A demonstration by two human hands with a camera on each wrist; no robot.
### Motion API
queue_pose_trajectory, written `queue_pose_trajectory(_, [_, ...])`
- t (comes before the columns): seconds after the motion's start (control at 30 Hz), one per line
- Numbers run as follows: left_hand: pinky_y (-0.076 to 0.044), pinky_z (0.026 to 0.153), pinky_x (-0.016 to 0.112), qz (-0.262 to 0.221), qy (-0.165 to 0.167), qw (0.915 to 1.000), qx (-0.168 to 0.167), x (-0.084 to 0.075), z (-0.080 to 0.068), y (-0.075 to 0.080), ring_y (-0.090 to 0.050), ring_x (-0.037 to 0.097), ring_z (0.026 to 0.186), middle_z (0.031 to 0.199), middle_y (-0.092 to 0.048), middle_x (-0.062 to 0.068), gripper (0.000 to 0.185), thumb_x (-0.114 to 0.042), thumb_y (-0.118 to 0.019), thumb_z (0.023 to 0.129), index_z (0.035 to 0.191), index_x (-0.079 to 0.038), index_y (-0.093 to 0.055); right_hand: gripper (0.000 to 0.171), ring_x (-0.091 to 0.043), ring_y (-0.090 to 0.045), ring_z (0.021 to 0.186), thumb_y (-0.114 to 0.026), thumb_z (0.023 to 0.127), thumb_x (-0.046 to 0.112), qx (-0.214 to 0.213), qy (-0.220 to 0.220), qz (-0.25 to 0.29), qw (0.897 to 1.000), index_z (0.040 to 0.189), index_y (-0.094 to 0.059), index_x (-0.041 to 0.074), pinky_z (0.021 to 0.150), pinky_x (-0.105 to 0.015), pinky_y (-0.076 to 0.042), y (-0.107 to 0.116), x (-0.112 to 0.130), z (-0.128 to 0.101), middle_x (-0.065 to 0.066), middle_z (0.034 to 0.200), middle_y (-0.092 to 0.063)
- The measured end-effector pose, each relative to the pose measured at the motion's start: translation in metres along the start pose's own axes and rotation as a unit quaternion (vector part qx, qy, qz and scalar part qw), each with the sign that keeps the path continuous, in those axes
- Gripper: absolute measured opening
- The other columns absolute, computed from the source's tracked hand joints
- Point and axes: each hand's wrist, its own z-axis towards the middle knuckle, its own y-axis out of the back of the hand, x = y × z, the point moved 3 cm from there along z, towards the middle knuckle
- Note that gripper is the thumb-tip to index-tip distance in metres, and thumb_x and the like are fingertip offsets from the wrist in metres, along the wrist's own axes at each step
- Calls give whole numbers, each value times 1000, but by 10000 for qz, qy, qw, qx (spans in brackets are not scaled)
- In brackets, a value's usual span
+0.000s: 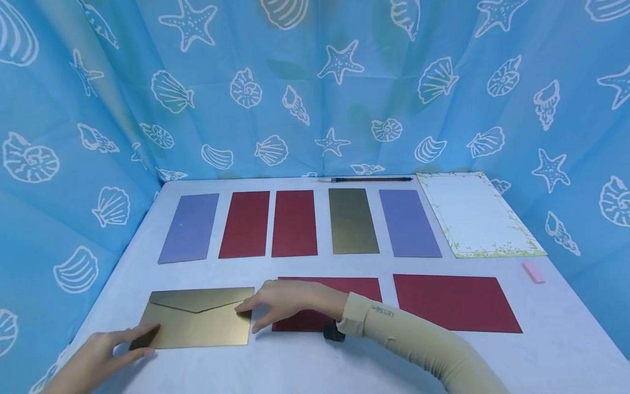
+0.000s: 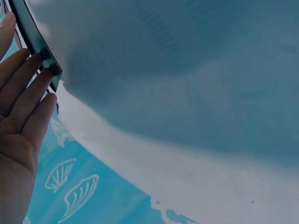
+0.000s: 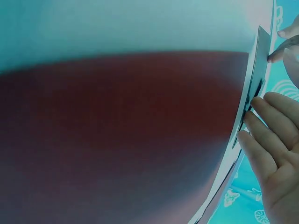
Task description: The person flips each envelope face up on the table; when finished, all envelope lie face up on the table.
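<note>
A gold envelope [image 1: 202, 328] lies at the front left of the table in the head view, its flap side up and the flap along its far edge. My left hand [image 1: 100, 353] touches its left end, with the fingertips over that edge. At its right end, my right hand [image 1: 283, 300] rests extended fingers on the corner near the flap. Both wrist views show nearly straight fingers against the envelope [image 3: 260, 60]; in the left wrist view its corner [image 2: 37, 42] appears at the upper left. A red envelope [image 1: 307, 323] lies partly hidden under my right forearm.
Another red envelope [image 1: 458, 303] lies at front right. Behind stands a row of purple [image 1: 189, 227], red [image 1: 244, 224] and gold [image 1: 353, 221] envelopes. A brush [image 1: 369, 179], bordered paper [image 1: 484, 213] and pink eraser [image 1: 534, 272] lie beyond. A blue curtain [image 1: 305, 126] encloses the table.
</note>
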Motion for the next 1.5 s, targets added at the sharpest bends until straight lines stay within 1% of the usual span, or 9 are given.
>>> queue_pose_trajectory(0.17, [-56, 70, 35, 186, -204, 9991, -315, 0, 2, 6, -67, 34, 95, 110, -68, 19, 52, -27, -78, 78, 121, 2, -66, 56, 5, -55, 105, -71, 89, 31, -59, -23, -6, 10000, 139, -53, 14, 86, -7, -39, 2, -3, 4, 7, 130, -60])
queue_pose_trajectory(0.4, [-55, 73, 41, 147, 60, 9996, -219, 6, 8, 11, -65, 39, 99, 111, -68, 22, 57, -36, -77, 79, 122, 0, -66, 57, 5, -53, 111, -71, 89, 33, -86, -153, -71, 9998, 140, -53, 16, 90, -8, -38, 4, -7, 12, 9, 131, -59])
queue_pose_trajectory(0.53, [-54, 74, 43, 162, 90, 9995, -241, 7, 9, 12, -65, 39, 100, 110, -68, 21, 59, -39, -77, 78, 121, -1, -66, 57, 5, -53, 110, -71, 88, 33, -75, -218, -41, 9997, 140, -53, 16, 89, -9, -38, 3, -8, 13, 9, 131, -59])
queue_pose_trajectory(0.87, [-54, 66, 34, 195, 58, 9992, -337, 8, 8, 11, -66, 36, 98, 107, -69, 21, 57, -37, -78, 78, 121, -1, -67, 57, 6, -54, 102, -73, 87, 32, -186, -123, 41, 9997, 139, -54, 16, 84, -8, -39, 3, -10, 12, 10, 129, -60])
queue_pose_trajectory(0.97, [-55, 68, 37, 207, -52, 9989, -417, 7, 7, 11, -66, 37, 98, 107, -69, 22, 57, -37, -78, 78, 120, -1, -67, 57, 5, -55, 104, -72, 88, 31, -223, -69, 85, 9997, 139, -54, 16, 85, -8, -39, 3, -11, 11, 9, 130, -60])
queue_pose_trajectory(1.17, [-55, 72, 41, 229, -276, 9962, -795, 1, 4, 11, -66, 37, 98, 109, -69, 18, 54, -35, -79, 77, 118, -1, -69, 56, 5, -52, 116, -71, 89, 31, -298, 5, 191, 9994, 140, -53, 14, 93, -11, -38, 3, -11, 6, 8, 132, -58])
queue_pose_trajectory(1.33, [-56, 70, 40, 337, -775, 9874, -1335, -12, 2, 11, -68, 34, 92, 107, -70, 15, 51, -28, -82, 74, 116, -2, -70, 57, 5, -49, 119, -70, 90, 30, -411, 120, 264, 9987, 140, -52, 12, 95, -10, -37, 3, -12, -2, 6, 135, -57])
queue_pose_trajectory(1.43, [-56, 69, 40, 358, -892, 9844, -1474, -20, 3, 9, -68, 34, 91, 108, -70, 14, 53, -28, -83, 73, 118, -3, -69, 58, 6, -56, 97, -71, 89, 29, -515, 197, 375, 9978, 141, -51, 11, 85, -8, -40, 3, -13, -9, 3, 135, -57])
queue_pose_trajectory(1.5, [-56, 71, 42, 284, -810, 9868, -1377, -26, 4, 7, -68, 35, 93, 110, -69, 15, 55, -29, -83, 74, 120, -3, -67, 59, 4, -49, 74, -72, 89, 28, -575, 185, 433, 9972, 141, -51, 10, 72, -7, -40, 3, -13, -13, 2, 132, -59])
